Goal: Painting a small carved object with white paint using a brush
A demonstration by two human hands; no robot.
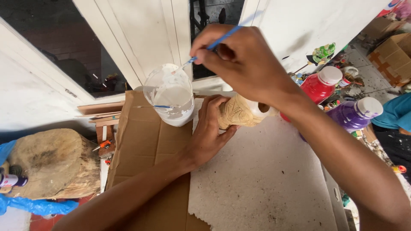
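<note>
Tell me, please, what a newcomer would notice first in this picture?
At top centre, the right hand dips a thin blue brush toward a clear cup of white paint. Beside the cup, the left hand grips a carved wooden piece. Red and purple bottles stand at right.

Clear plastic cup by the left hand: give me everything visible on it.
The clear plastic cup stands upright on the brown cardboard sheet, near its far edge. It looks like thin see-through plastic, open at the top, its inner walls smeared with white paint and a pool of white paint at the bottom. A second thin brush with a blue handle lies against its side. The right hand holds a blue-handled brush whose tip reaches the rim. The left hand is just beside it, on a carved wooden piece.
</note>
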